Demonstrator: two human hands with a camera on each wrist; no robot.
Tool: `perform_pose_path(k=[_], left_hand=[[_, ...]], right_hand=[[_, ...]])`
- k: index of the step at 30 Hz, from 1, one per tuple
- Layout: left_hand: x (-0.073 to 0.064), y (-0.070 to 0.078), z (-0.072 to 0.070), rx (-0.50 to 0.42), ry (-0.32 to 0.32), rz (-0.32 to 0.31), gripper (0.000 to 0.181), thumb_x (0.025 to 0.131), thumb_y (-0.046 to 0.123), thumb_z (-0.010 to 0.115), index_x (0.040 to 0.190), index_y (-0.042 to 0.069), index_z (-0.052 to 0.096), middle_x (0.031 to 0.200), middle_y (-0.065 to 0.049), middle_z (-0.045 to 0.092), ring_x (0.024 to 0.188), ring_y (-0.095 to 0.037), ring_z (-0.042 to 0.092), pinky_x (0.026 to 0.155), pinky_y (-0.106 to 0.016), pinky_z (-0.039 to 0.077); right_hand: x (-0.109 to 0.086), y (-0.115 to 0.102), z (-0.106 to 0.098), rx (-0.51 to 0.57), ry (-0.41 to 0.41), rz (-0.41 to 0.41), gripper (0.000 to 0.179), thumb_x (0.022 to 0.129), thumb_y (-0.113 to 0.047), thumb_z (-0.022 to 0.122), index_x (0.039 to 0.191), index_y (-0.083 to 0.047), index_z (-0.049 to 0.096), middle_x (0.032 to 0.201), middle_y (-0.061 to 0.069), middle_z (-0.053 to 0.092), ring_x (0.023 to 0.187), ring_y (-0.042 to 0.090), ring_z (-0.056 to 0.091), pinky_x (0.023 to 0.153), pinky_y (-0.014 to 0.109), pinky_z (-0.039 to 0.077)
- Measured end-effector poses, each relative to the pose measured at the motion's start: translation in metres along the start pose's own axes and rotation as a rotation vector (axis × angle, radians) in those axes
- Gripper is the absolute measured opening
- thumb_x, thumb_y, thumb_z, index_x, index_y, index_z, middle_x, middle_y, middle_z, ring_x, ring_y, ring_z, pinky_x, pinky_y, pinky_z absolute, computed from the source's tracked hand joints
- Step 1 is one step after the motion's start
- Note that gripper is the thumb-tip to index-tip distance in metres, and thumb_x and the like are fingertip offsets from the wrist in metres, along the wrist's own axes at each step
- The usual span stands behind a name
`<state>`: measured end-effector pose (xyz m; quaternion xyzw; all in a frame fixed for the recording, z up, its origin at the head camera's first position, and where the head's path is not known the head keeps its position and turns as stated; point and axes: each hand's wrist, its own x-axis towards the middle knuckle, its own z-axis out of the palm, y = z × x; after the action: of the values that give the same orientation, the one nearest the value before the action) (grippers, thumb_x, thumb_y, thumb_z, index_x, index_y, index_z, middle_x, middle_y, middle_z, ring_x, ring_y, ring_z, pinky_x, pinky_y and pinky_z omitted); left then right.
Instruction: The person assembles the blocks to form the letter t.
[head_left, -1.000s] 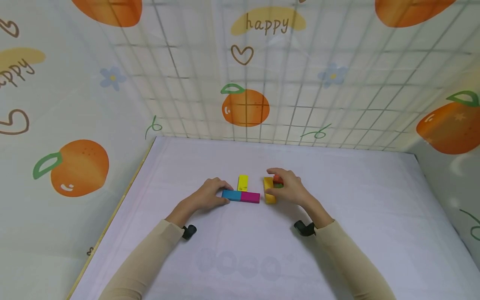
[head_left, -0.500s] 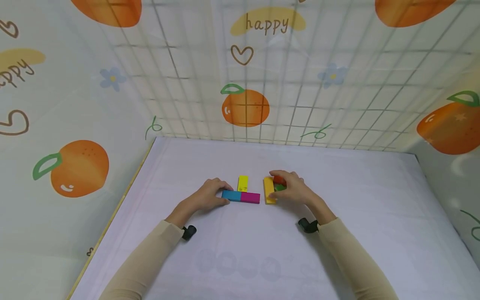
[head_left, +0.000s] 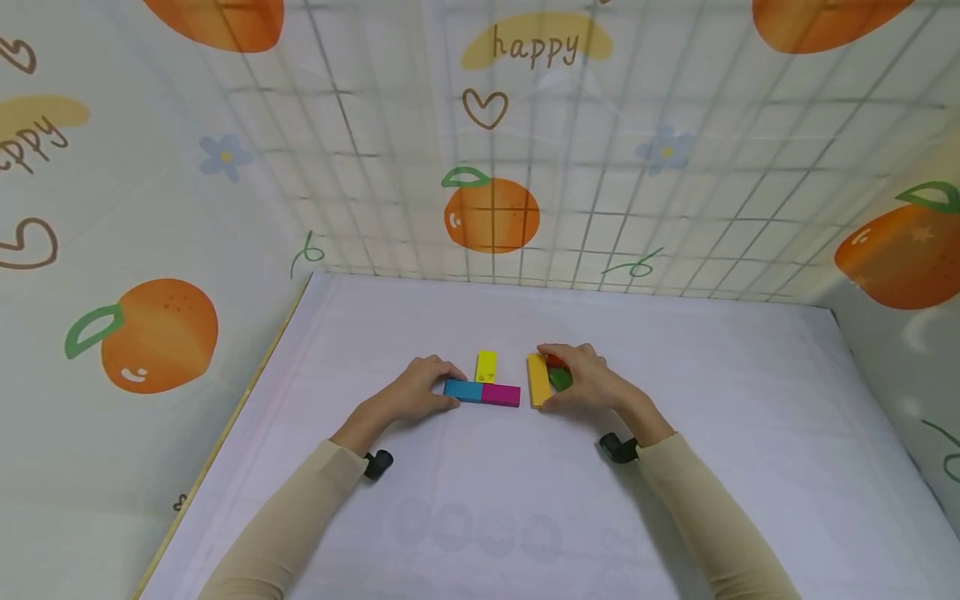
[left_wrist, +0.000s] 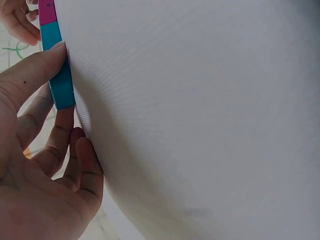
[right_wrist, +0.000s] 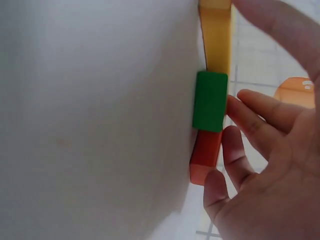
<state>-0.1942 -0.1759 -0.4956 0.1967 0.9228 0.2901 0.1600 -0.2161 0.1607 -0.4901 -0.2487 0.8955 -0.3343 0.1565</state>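
Note:
In the head view my left hand (head_left: 418, 390) pinches the left end of a blue block (head_left: 462, 391), thumb on the near side and fingers on the far side. A magenta block (head_left: 500, 395) continues it end to end. Behind their join stands a bright yellow block (head_left: 486, 364), pointing away from me. To the right, my right hand (head_left: 592, 379) spans an orange-yellow block (head_left: 537, 382), thumb at its near end, index finger at its far end. Against its right side are a green block (right_wrist: 210, 101) and a red block (right_wrist: 206, 150), partly hidden by the fingers in the head view.
A white sheet (head_left: 480, 475) covers the table. Behind it rises a patterned cloth (head_left: 375, 167) with oranges and a grid. Black wrist cameras sit at both sleeves (head_left: 712, 508). A narrow gap separates the magenta block from the orange-yellow one.
My right hand has shifted slightly right, and its thumb has moved from over the orange-yellow block to its near end. The left hand and its blocks have stayed put.

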Motion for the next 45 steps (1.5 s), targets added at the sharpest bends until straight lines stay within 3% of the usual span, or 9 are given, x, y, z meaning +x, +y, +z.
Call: perform_pose_path(k=[11, 32, 45], left_hand=[[0.0, 0.003, -0.002, -0.008, -0.004, 0.001, 0.035, 0.09, 0.023, 0.077, 0.123, 0.021, 0.068, 0.12, 0.0, 0.058, 0.115, -0.023, 0.045, 0.095, -0.041, 0.042], [-0.002, 0.004, -0.002, -0.012, 0.0, 0.015, 0.034, 0.09, 0.022, 0.076, 0.122, 0.02, 0.068, 0.118, 0.0, 0.058, 0.114, -0.023, 0.045, 0.095, -0.042, 0.041], [-0.002, 0.002, -0.001, -0.01, -0.001, -0.002, 0.034, 0.089, 0.022, 0.077, 0.122, 0.021, 0.068, 0.118, 0.0, 0.058, 0.113, -0.023, 0.046, 0.095, -0.041, 0.042]], right_hand=[[-0.002, -0.002, -0.002, -0.05, -0.032, 0.006, 0.096, 0.072, -0.032, 0.092, 0.152, -0.013, 0.042, 0.147, -0.001, 0.048, 0.122, 0.029, 0.034, 0.091, 0.046, 0.03], [-0.004, -0.003, -0.001, -0.045, 0.017, -0.012, 0.094, 0.072, -0.033, 0.092, 0.151, -0.014, 0.044, 0.144, 0.0, 0.05, 0.118, 0.028, 0.035, 0.088, 0.044, 0.031], [-0.012, -0.017, -0.002, -0.046, 0.078, -0.056, 0.094, 0.07, -0.032, 0.092, 0.149, -0.009, 0.046, 0.146, 0.003, 0.05, 0.116, 0.029, 0.038, 0.087, 0.044, 0.031]])
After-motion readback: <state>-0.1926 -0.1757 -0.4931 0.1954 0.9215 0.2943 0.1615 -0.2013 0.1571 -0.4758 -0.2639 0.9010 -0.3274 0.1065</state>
